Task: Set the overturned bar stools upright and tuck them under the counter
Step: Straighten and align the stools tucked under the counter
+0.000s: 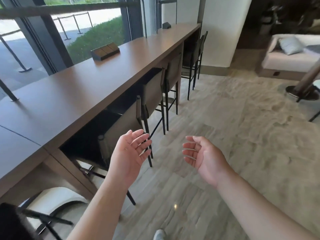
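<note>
**Both hands free beside a row of upright stools at the table**

Four bar stools stand upright along the front edge of the long wooden table (90, 87), which serves as the landmark here. The nearest stool (119, 122) sits with its seat under the tabletop and its backrest against the edge; the second stool (154, 90), third stool (173, 70) and far stool (199, 47) follow in line toward the table's far end, each likewise pushed in. No overturned stool is visible; judged from this view alone, the visible part of the task looks complete. At the table's near end, a blurred dark frame (45, 220) sits low, and what it is cannot be told.

The left hand (129, 153) is held in the air just in front of the nearest stool's backrest, palm turned up and inward, fingers spread and relaxed, grasping nothing. The right hand (200, 155) hangs farther out from the table over the floor, palm facing the left hand, fingers loosely curved, also holding nothing.

Handling, as a judgement: the stools have thin, rigid, dark metal legs and a padded seat and back, so they are probably moderately heavy, stiff and top-heavy. The backrest's top rail and the seat edge offer the firmest holds.
</note>
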Action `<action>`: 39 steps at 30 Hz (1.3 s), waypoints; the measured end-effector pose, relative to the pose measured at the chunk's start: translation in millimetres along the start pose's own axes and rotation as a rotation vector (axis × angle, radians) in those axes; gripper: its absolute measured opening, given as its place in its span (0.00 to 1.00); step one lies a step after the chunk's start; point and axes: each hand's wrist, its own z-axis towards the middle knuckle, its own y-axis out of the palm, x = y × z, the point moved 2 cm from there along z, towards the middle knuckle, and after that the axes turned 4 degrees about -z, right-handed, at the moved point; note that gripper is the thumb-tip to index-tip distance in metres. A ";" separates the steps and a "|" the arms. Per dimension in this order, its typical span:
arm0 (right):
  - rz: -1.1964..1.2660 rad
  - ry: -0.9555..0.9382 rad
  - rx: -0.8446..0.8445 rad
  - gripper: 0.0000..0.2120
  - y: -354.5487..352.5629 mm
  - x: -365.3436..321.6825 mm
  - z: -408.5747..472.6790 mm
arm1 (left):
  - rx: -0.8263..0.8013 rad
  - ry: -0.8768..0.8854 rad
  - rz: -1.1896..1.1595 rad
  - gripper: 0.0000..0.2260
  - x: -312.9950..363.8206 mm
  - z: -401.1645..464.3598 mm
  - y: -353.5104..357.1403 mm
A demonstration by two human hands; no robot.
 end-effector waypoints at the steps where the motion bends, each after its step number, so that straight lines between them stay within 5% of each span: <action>1: -0.011 0.000 0.010 0.09 5.4 -5.9 16.6 | -0.004 -0.005 -0.012 0.16 4.7 18.3 2.6; 10: -0.062 -0.110 -0.020 0.09 58.3 -80.8 133.1 | -0.053 -0.008 -0.040 0.18 61.7 158.6 34.3; 22: -0.018 -0.083 -0.029 0.10 34.4 -108.8 237.2 | -0.095 0.011 0.009 0.16 57.0 257.6 75.8; 39: -0.002 0.116 -0.283 0.12 -98.4 -201.3 435.3 | 0.299 0.127 0.148 0.15 -1.9 375.0 218.0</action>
